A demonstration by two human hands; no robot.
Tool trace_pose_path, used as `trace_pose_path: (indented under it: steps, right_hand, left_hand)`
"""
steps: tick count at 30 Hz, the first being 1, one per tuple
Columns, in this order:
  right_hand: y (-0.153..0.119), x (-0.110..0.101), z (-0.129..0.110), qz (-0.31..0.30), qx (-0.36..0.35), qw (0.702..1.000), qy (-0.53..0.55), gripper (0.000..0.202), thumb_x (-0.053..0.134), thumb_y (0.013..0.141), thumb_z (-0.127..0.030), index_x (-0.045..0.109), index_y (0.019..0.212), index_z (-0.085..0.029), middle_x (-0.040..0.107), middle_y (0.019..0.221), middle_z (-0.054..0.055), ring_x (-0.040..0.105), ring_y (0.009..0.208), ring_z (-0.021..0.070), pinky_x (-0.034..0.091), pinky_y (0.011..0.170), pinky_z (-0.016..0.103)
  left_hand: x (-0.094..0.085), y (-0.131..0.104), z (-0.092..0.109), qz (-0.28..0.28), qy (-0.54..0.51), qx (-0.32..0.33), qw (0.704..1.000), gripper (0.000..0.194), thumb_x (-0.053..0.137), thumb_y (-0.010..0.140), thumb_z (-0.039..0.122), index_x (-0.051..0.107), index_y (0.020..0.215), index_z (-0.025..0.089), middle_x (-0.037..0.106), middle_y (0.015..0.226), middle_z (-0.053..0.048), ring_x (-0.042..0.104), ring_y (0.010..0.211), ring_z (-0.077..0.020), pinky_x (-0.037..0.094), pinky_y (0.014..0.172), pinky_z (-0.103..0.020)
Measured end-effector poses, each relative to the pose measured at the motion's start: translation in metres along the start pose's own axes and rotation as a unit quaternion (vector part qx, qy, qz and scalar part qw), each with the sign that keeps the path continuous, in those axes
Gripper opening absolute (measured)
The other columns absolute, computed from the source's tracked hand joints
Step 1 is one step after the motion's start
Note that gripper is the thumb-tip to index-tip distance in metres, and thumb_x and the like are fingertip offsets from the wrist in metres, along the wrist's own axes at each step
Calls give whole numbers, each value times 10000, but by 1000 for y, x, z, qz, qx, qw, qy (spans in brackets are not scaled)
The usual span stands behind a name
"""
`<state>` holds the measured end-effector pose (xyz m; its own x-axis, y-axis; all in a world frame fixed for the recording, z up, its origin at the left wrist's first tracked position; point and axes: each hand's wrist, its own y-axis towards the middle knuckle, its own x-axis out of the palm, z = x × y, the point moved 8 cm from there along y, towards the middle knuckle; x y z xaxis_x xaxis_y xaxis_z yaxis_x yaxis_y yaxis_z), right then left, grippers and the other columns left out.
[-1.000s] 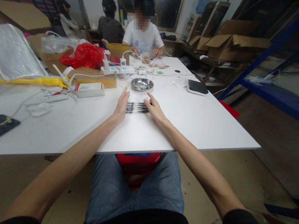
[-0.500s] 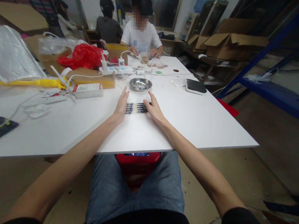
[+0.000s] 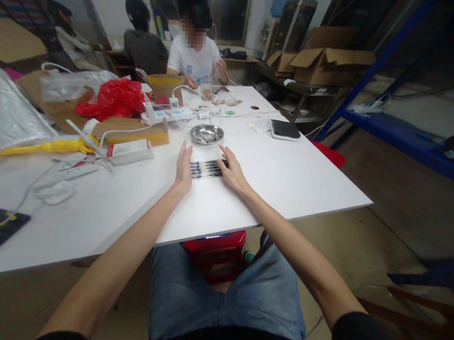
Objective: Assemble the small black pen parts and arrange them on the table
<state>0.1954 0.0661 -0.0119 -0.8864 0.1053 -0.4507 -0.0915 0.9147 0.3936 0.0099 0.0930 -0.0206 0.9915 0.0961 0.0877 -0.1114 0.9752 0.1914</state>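
Several slim black-and-clear sticks that look like pens [image 3: 206,169] lie side by side in a flat row on the white table [image 3: 272,177]. My left hand [image 3: 184,165] stands upright at their left ends, its fingers stretched out. At the right ends is my right hand [image 3: 232,170], fingers extended and thumb apart, covering the tips there. Just beyond the row sits a shiny metal bowl [image 3: 207,134] with small dark items in it that are too small to name.
A white-and-red box [image 3: 130,152], a yellow object [image 3: 61,146], cables and a red bag [image 3: 120,98] lie to the left. A black-topped device [image 3: 285,129] is at the right. Across the table sits a person [image 3: 195,56] in a white shirt.
The camera view has turned slightly, so the table appears shifted. My hands remain at both ends of the row. The person across has raised one hand.
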Motion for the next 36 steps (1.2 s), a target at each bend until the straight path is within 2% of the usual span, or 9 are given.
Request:
trace_pose_path:
  steps: [5, 8, 13, 17, 19, 22, 29, 32, 36]
  right_hand:
    - [-4, -3, -2, 13, 3, 1000, -13, 575, 527, 979, -363, 482, 1532, -213, 339, 1660, 156, 430, 1486, 263, 321, 1248, 501]
    - [-5, -4, -3, 18, 4, 1000, -18, 565, 521, 962, -294, 504, 1514, -178, 355, 1649, 170, 445, 1475, 254, 330, 1246, 475]
    - [-4, -2, -8, 3, 9, 999, -44, 543, 500, 949, -245, 549, 1481, -146, 388, 1635, 172, 407, 1505, 239, 291, 1272, 444]
    - [-3, 2, -8, -3, 2, 999, -42, 518, 470, 960, -260, 573, 1464, -202, 424, 1625, 126, 402, 1510, 226, 270, 1282, 468]
    - [-2, 2, -3, 8, 2, 1000, -26, 513, 437, 972, -280, 567, 1465, -231, 435, 1622, 99, 401, 1510, 218, 280, 1277, 483]
    - [-2, -2, 8, 41, 18, 999, 14, 544, 342, 985, -281, 515, 1496, -209, 434, 1620, 101, 392, 1514, 203, 286, 1272, 486]
    - [-6, -6, 16, 69, 54, 991, 99, 674, 320, 916, -247, 308, 1587, -177, 359, 1655, 131, 494, 1432, 229, 377, 1216, 467]
    - [-7, -10, 15, 93, 68, 986, 124, 706, 351, 855, -206, 312, 1558, -161, 379, 1630, 151, 514, 1401, 229, 394, 1202, 455]
    - [-7, -15, 18, 127, 80, 981, 124, 677, 388, 800, -187, 381, 1476, -176, 482, 1513, 169, 560, 1304, 250, 415, 1170, 503]
  left_hand:
    - [1, -9, 5, 10, 21, 15, 1000, 615, 416, 1011, 579, 417, 1554, 291, 463, 1606, -77, 441, 1481, -236, 286, 1266, -472]
    - [3, -13, 10, 13, 28, 30, 999, 588, 421, 1017, 570, 451, 1521, 268, 482, 1587, -89, 453, 1469, -237, 300, 1262, -451]
    - [2, -16, 12, 36, 78, 58, 995, 603, 348, 1032, 628, 471, 1484, 247, 534, 1519, -110, 463, 1448, -232, 324, 1246, -405]
    - [-3, -16, 12, 59, 87, 68, 992, 632, 357, 1014, 672, 484, 1465, 249, 571, 1461, -124, 525, 1389, -243, 367, 1207, -414]
    - [-5, -16, 10, 67, 75, 62, 993, 631, 361, 1004, 686, 488, 1458, 266, 581, 1441, -130, 587, 1323, -252, 430, 1149, -430]
    - [-12, -17, 7, 103, 47, 45, 993, 623, 356, 996, 697, 485, 1444, 284, 589, 1419, -141, 646, 1249, -253, 502, 1050, -420]
    - [-22, -22, 3, 165, -13, 16, 986, 557, 371, 993, 674, 497, 1344, 261, 634, 1318, -141, 699, 1149, -225, 543, 959, -366]
    - [-23, -23, 3, 176, -17, 17, 984, 525, 348, 998, 667, 498, 1303, 267, 649, 1272, -131, 707, 1124, -220, 551, 945, -363]
    - [-24, -20, -1, 175, -24, 15, 984, 490, 356, 1002, 641, 486, 1272, 253, 648, 1245, -136, 708, 1098, -222, 554, 924, -366]
